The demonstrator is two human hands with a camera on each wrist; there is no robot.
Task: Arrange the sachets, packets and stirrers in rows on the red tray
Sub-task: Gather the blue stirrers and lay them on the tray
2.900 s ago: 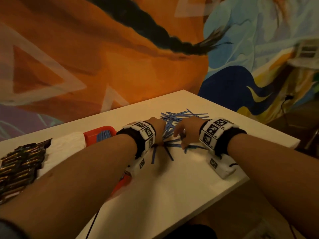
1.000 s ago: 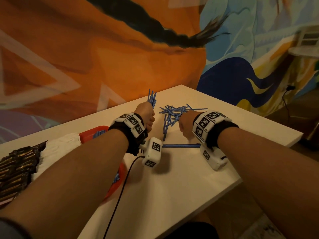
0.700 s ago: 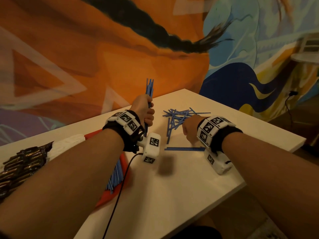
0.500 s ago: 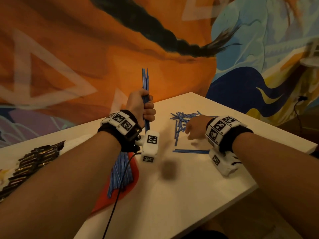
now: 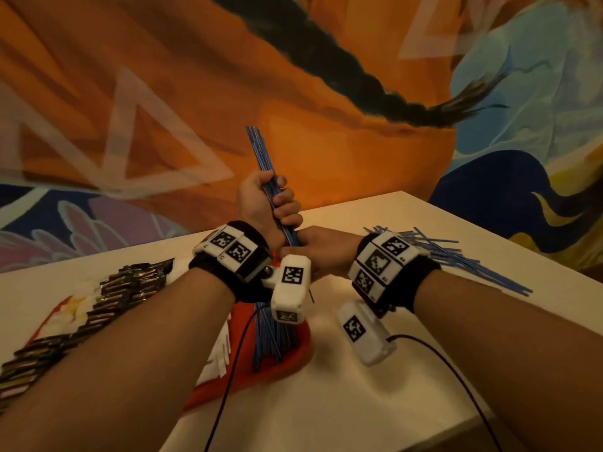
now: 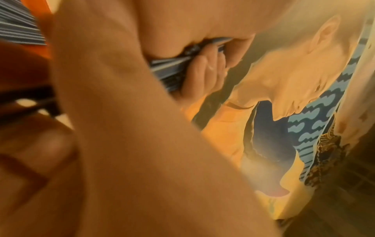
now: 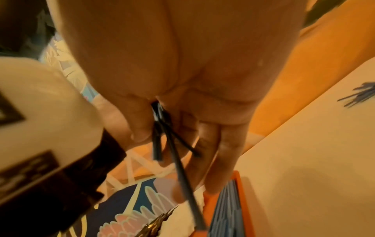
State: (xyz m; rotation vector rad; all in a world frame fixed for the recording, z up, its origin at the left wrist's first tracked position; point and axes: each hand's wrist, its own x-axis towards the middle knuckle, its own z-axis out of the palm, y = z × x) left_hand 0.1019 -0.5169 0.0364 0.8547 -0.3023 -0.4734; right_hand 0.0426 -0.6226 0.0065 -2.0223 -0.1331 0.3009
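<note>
My left hand grips a bundle of blue stirrers upright above the red tray; the left wrist view shows its fingers curled round the stirrers. My right hand meets the bundle's lower part, just under the left hand. In the right wrist view, its thumb and fingers pinch a few stirrers. More stirrers lie in a row on the tray. Dark sachets and white packets lie further left, partly hidden by my left forearm.
A loose pile of blue stirrers lies on the white table behind my right wrist, also visible as a far pile. The table's near edge and right corner are close. A painted wall stands right behind the table.
The left hand has lifted its bundle from the loose pile and stood it upright over the tray. The right hand has left the pile and moved left to the bundle's lower part.
</note>
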